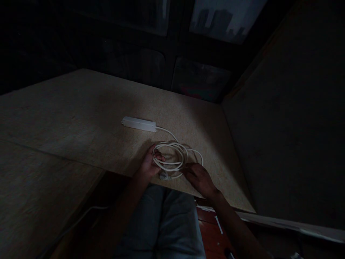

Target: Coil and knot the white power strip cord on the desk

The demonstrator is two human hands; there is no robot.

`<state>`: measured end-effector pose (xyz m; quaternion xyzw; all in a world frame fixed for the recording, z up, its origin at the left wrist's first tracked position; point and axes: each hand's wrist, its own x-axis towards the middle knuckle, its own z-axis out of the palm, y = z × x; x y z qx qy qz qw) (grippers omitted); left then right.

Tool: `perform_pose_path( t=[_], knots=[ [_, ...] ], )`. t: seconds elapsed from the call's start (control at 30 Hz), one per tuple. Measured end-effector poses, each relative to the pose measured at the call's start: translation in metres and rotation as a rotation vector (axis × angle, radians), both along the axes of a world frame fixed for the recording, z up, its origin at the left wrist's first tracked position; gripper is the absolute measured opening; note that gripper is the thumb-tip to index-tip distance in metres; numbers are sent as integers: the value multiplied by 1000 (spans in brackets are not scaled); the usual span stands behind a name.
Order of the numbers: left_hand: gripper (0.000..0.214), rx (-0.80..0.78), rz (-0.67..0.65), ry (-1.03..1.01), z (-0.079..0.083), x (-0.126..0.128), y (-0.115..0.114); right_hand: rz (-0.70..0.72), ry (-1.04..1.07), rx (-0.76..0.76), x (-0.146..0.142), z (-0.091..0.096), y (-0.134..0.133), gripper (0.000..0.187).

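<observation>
A white power strip (138, 124) lies on the tabletop, and its pale cable (172, 144) runs right and then into several loose loops in front of me. My left hand (152, 161) is closed around the left side of these loops, fingers curled through them. On the right side, my right hand (198, 176) has its fingers pinched together at the cable's lower edge. The plug (164, 176) rests near the table's front edge, just right of my left wrist. One wider loop of cable spreads out behind my right hand.
The stone-patterned tabletop (67, 108) stretches left and bends toward me. A dark wall panel (285, 144) borders it on the right, with windows (226, 21) behind. My legs (167, 223) are below the front edge; another thin cable (88, 211) hangs at lower left.
</observation>
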<state>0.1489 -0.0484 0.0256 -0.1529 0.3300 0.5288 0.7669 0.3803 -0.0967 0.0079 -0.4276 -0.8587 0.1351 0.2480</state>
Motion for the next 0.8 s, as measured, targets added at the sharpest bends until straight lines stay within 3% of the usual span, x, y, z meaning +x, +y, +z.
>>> perform_pose_path(
  t=[0.07, 0.17, 0.3, 0.43, 0.67, 0.8],
  knots=[
    [41, -52, 17, 2, 2, 0, -1, 89, -19, 130, 5, -3, 1, 21],
    [46, 14, 11, -66, 0, -2, -2, 125, 77, 271, 8, -5, -3, 24],
    [54, 115, -47, -127, -10, -4, -4, -81, 329, 283, -2, 3, -11, 23],
    [50, 191, -23, -155, -14, -2, -9, -290, 474, 349, -22, 11, -18, 19],
    [41, 115, 96, -52, -6, 15, -24, -158, 262, 307, -41, 2, -26, 23],
    [44, 117, 159, 8, -3, 25, -34, -165, 188, 295, -45, -5, -28, 17]
  ],
)
